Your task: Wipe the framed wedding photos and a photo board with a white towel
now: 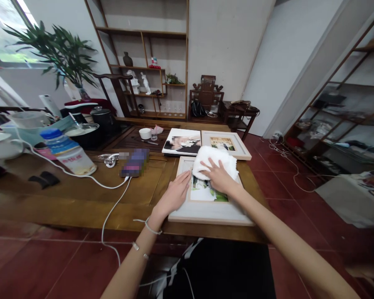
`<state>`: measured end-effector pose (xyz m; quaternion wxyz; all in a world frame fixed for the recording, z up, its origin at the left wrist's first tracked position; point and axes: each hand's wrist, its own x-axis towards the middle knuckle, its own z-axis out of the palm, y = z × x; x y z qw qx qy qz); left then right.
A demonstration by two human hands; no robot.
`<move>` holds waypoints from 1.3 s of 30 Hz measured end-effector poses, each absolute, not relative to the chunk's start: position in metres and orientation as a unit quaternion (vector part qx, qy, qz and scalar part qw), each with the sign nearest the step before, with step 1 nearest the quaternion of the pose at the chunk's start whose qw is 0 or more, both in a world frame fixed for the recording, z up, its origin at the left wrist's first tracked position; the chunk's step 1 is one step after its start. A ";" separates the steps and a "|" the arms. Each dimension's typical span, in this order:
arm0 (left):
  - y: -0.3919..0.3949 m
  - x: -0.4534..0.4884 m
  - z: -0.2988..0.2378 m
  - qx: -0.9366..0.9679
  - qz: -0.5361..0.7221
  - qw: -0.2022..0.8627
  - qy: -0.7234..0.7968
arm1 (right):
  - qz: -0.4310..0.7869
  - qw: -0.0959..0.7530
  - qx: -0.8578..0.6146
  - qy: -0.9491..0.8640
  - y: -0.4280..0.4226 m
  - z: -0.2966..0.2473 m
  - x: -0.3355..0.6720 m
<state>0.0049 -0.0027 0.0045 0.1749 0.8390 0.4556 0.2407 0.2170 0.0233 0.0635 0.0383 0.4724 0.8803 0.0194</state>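
From afar I saw the bare right hand (220, 177) spread on a fluffy white cloth (205, 156) over a pale rectangular wood-edged picture frame (210, 211), the bare left hand (175, 194) on its nine-o'clock side.

You had daylight from the window (6, 31) at left, partly overexposed; the worktop (71, 205) shone softly, and your view stretched and blurred towards the edges.

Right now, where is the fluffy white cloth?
In the head view, right of centre, the cloth lies under the right hand, partly covering the nearer pale wooden picture frame.
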 end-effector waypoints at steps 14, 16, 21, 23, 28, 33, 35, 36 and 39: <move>-0.008 0.007 0.014 0.833 0.213 0.183 0.476 | -0.149 0.046 0.379 0.912 -0.121 0.096 0.198; -0.007 0.007 0.014 0.834 0.217 0.185 0.472 | -0.148 0.032 0.392 0.907 -0.116 0.089 0.199; -0.004 0.006 0.004 0.827 0.266 0.198 0.453 | -0.062 0.033 0.477 0.876 -0.063 0.066 0.204; -0.004 0.006 0.002 0.819 0.306 0.208 0.440 | -0.014 0.030 0.508 0.861 -0.037 0.061 0.202; -0.004 0.005 0.006 0.788 0.405 0.204 0.415 | 0.007 0.024 0.506 0.862 0.000 0.058 0.180; -0.004 0.006 0.007 0.773 0.426 0.208 0.422 | -0.013 0.052 0.454 0.889 -0.027 0.067 0.162; -0.005 0.005 0.007 0.771 0.424 0.217 0.424 | -0.025 0.079 0.434 0.897 -0.047 0.070 0.159; -0.005 0.005 0.007 0.769 0.423 0.223 0.425 | -0.031 0.093 0.426 0.899 -0.056 0.072 0.159; -0.006 0.004 0.008 0.765 0.417 0.234 0.431 | -0.039 0.109 0.410 0.905 -0.073 0.073 0.159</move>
